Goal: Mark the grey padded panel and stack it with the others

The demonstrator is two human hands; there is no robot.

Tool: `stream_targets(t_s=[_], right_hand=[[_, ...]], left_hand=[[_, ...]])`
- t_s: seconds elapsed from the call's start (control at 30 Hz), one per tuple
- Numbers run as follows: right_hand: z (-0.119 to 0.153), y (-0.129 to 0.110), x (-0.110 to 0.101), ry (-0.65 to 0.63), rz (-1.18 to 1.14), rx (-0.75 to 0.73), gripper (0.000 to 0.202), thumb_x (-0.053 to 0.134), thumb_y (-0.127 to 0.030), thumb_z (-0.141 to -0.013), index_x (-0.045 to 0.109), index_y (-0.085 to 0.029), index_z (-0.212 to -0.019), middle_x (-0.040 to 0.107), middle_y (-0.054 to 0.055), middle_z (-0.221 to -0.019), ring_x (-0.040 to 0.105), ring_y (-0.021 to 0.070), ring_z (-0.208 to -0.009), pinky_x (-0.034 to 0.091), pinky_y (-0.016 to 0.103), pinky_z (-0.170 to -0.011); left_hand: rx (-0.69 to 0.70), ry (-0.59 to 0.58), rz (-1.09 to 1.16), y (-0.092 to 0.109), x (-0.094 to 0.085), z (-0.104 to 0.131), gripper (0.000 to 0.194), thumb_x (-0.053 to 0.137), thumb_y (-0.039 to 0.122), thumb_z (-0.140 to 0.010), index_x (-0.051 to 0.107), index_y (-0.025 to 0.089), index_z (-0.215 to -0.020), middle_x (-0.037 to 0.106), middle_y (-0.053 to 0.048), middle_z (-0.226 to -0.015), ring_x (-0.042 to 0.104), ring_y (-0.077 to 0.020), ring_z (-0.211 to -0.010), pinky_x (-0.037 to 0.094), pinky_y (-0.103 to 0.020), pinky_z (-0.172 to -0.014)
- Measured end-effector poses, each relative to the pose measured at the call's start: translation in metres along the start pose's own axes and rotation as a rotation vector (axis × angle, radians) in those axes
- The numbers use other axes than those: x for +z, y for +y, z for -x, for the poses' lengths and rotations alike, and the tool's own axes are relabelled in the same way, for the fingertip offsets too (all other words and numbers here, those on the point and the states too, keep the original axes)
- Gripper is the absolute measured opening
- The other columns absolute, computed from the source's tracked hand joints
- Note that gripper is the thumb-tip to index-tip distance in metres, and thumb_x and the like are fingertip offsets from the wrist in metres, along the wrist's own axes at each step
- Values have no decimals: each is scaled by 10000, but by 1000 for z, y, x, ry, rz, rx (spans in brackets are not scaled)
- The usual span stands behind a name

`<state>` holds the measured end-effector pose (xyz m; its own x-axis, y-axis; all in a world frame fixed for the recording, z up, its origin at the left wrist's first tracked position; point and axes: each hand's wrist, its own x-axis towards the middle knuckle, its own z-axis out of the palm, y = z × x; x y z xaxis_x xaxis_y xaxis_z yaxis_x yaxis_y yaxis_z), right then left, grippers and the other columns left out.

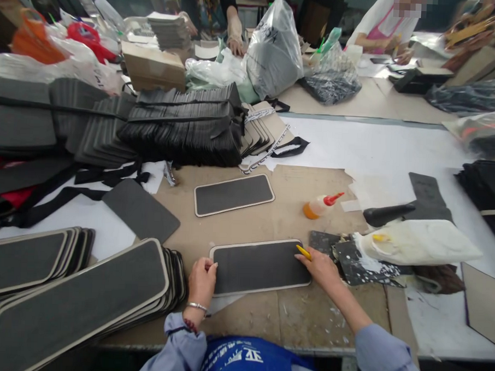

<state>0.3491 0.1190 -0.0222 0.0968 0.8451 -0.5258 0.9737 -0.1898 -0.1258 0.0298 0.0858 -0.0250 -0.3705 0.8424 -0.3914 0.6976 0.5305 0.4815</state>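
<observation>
Head view:
- Left hand (202, 282): grip curled over the left end of the dark panel (260, 266), pinning it flat on the worktop (283, 206)
- Right hand (321, 267): grip clenched on a yellow tool (304, 252), tip resting at the panel's upper right corner; tool type too small to tell
- Panel location: front centre of worktop, pale border visible all round, second panel (234, 194) well apart behind it
- Risk, judged: tool tip skating off the corner and scoring the dark face if left-hand pressure slackens
- Risk, judged: glue bottle (321, 205) lying on its side near the right hand; leakage onto the cardboard and transfer to the border possible
- Risk, judged: smeared scrap sheets (351, 261) just beside the right wrist; sleeve contact likely to carry residue onto the panel
- Risk, judged: stacked panels (79, 293) near the left elbow, overhanging the front edge; a nudge liable to slide them off
</observation>
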Motion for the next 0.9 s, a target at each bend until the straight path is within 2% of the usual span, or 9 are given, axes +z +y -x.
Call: stream_targets(t_s=[0.2,0.33,0.47,0.9], right_hand=[[1,1,-2,-36,-41,-28,275,416,-433,-860,588,-221,-890,664,56,-862,611,201,-825,386,261,-664],[2,-1,-6,-69,-30,-38,262,403,-394,-869,586,-212,-919,662,69,-894,609,207,-849,389,266,-677],[1,-5,-9,-102,-9,-17,276,410,-418,-861,585,-219,-939,666,71,-893,613,219,-848,393,275,-666],[1,-7,-13,-106,-19,0,258,441,-407,-850,590,-214,-937,670,76,-893,613,217,-869,398,267,-686]], left_hand=[[-46,-44,-5,-3,-1,-7,141,453,274,-729,471,203,-609,581,-30,-667,563,-187,-709,396,-283,-663],[-58,-67,-23,0,-6,-9,144,445,274,-728,467,206,-603,585,-34,-655,566,-191,-699,390,-284,-658],[-67,-77,-52,4,-10,-10,141,450,267,-713,457,210,-585,583,-37,-641,566,-198,-692,386,-290,-657],[-83,-75,-70,8,-14,-11,140,458,270,-696,466,214,-568,572,-26,-594,566,-199,-655,387,-288,-642]])
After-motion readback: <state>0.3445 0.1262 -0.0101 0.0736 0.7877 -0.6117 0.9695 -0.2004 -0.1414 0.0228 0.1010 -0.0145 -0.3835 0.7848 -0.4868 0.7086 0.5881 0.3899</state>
